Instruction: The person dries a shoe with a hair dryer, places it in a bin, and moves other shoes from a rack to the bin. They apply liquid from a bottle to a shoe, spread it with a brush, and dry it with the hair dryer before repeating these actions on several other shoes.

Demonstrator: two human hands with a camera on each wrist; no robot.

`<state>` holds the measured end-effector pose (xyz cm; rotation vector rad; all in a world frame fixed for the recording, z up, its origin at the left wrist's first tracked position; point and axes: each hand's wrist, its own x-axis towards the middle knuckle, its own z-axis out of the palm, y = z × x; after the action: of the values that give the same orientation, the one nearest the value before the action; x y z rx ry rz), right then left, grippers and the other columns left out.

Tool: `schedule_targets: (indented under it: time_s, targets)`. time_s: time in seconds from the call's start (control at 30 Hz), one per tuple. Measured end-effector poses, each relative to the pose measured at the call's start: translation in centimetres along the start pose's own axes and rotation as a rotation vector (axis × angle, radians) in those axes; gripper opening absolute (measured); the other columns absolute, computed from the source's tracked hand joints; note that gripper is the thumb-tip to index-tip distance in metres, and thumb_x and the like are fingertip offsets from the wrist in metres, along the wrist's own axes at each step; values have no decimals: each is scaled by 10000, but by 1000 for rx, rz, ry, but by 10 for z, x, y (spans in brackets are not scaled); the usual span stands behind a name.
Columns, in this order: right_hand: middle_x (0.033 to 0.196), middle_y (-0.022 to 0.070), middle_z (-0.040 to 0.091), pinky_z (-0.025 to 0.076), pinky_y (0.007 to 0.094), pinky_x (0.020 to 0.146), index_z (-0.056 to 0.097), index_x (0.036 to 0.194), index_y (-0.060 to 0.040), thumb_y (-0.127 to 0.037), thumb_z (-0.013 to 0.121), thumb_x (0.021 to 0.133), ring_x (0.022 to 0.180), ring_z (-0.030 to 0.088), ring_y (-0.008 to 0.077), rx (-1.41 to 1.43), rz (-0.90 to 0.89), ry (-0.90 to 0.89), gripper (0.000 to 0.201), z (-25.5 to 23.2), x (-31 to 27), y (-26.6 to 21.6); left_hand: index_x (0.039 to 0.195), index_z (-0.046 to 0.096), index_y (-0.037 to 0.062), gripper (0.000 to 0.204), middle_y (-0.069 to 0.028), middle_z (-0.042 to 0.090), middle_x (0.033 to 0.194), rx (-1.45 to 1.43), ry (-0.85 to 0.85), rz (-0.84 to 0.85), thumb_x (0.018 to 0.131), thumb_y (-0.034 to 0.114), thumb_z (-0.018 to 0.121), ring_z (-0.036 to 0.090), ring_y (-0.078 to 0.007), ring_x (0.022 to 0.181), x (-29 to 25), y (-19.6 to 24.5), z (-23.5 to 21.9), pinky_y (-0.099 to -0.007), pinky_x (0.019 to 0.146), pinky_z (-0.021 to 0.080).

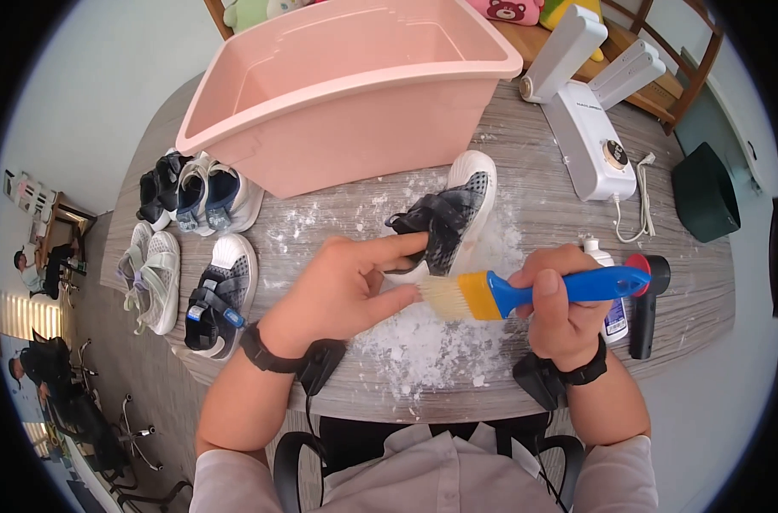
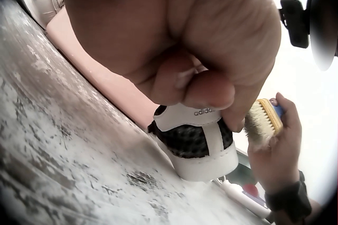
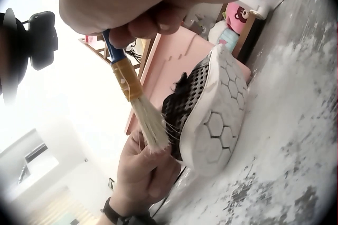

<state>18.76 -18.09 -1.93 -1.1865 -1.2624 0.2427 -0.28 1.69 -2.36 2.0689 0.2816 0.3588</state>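
A black mesh shoe (image 1: pixel 467 205) with a white sole and toe is on the table, its sole (image 3: pixel 214 125) tilted up on edge in the right wrist view. My left hand (image 1: pixel 333 286) grips it at the heel and opening; in the left wrist view the white heel (image 2: pixel 196 167) shows below the curled fingers. My right hand (image 1: pixel 564 312) holds a flat paintbrush (image 1: pixel 607 284) by its blue handle. The brush's pale bristles (image 3: pixel 150 125) are right at the shoe's heel, close to the left fingertips. White powder (image 1: pixel 423 350) is scattered on the table around the shoe.
A large pink tub (image 1: pixel 380 128) stands behind. At left sit a matching black shoe (image 1: pixel 222 295) and several other shoes (image 1: pixel 158 278). To the right are a white appliance with upright arms (image 1: pixel 581 128), a white bottle (image 1: pixel 615 321), a black tool (image 1: pixel 645 316) and a dark green bin (image 1: pixel 705 192).
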Motion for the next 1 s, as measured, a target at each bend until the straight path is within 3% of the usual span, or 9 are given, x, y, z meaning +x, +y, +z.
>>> schedule_targets:
  time_s: [0.17, 0.23, 0.37, 0.47, 0.53, 0.57, 0.63, 0.73, 1.0]
  targets:
    - [876, 93, 725, 510, 252, 609, 717, 925, 7, -74, 638, 1005, 674, 664, 118, 2, 67, 194, 138, 6, 3, -2, 1328, 688, 33, 543, -178, 768, 898, 4, -30, 3, 811, 70, 849, 512, -59, 480, 2, 3, 0, -230, 501, 446]
    - [902, 97, 720, 500, 245, 605, 714, 954, 11, -87, 646, 1017, 682, 663, 118, 34, 44, -67, 136, -1, 4, -2, 1330, 687, 39, 544, -188, 760, 891, 4, 1, 18, 809, 60, 842, 518, -68, 474, 0, -3, 0, -236, 501, 447]
    - [922, 99, 717, 492, 235, 604, 709, 979, 12, -97, 649, 1026, 691, 661, 111, 60, 48, 105, 132, 5, 5, 2, 1353, 672, 42, 570, -185, 758, 898, -7, -63, 13, 808, 53, 837, 524, -76, 469, 4, 1, -2, -241, 501, 451]
    - [914, 87, 711, 486, 233, 603, 703, 994, 11, -95, 651, 1025, 687, 645, 95, 107, 123, 57, 122, 2, 3, 1, 1381, 652, 47, 607, -184, 758, 912, -22, -68, 23, 802, 42, 835, 519, -76, 465, 1, -5, -1, -242, 499, 448]
    - [882, 71, 701, 476, 234, 598, 697, 981, 12, -106, 641, 1033, 673, 616, 74, 139, 275, -50, 140, 1, 3, -2, 1366, 649, -5, 606, -108, 729, 979, -29, -65, 12, 791, -52, 833, 499, -16, 491, 1, -7, -1, -204, 455, 377]
    - [882, 71, 701, 476, 234, 598, 697, 981, 12, -106, 641, 1033, 673, 616, 74, 136, 271, -52, 140, 4, 4, -2, 1366, 649, -5, 606, -108, 729, 979, -29, -62, 16, 791, -52, 833, 499, -16, 491, 1, -5, -1, -204, 455, 377]
    - [833, 50, 681, 463, 229, 595, 692, 973, 10, -128, 622, 1048, 656, 590, 59, 133, 189, 243, 171, 13, 9, 2, 1390, 633, -6, 626, -103, 708, 956, -11, -86, 38, 798, -57, 831, 498, -17, 505, 3, 0, -3, -204, 464, 389]
    - [821, 40, 671, 457, 221, 597, 690, 967, 5, -141, 606, 1057, 650, 580, 58, 74, 207, 79, 191, -1, 5, 4, 1395, 626, -2, 611, -187, 746, 960, -27, -54, 18, 824, 44, 838, 517, -68, 497, 1, -5, -1, -244, 508, 443]
    - [856, 52, 675, 457, 233, 620, 685, 950, 6, -112, 600, 1050, 673, 584, 78, -4, 89, 145, 176, 0, 6, 5, 1392, 619, -8, 605, -175, 729, 955, -37, -45, 21, 830, 37, 838, 521, -64, 513, 1, -8, 0, -239, 512, 442]
